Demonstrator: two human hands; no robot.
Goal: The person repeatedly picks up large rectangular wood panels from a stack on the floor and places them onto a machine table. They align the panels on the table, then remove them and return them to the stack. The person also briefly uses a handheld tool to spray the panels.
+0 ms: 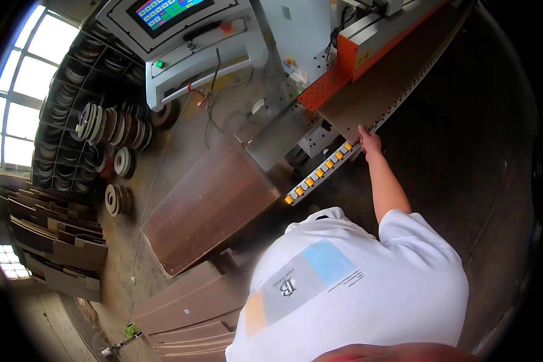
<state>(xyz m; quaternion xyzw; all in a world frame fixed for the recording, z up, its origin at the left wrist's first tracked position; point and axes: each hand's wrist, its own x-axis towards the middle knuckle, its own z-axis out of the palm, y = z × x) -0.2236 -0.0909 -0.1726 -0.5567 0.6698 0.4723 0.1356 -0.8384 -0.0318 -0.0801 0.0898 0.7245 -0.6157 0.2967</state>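
Observation:
My right hand (370, 143) is at the near corner of a long brown board (359, 102) lying in an edge-banding machine. Its thumb lies along the board's top and the hand closes on the edge; the other fingers are mostly hidden. Just below that hand, a rail with yellow rollers (320, 173) runs along the machine's near side. The board passes beneath an orange guard (327, 88) and stretches away to the upper right. My left hand is out of view.
A brown panel stack (211, 205) stands left of the rollers, with more panels (187, 308) below it. The control console (193, 45) rises at the upper left. Edging rolls (123, 161) and a rack are farther left, near leaning boards (60, 241). Cables (214, 102) hang by the console.

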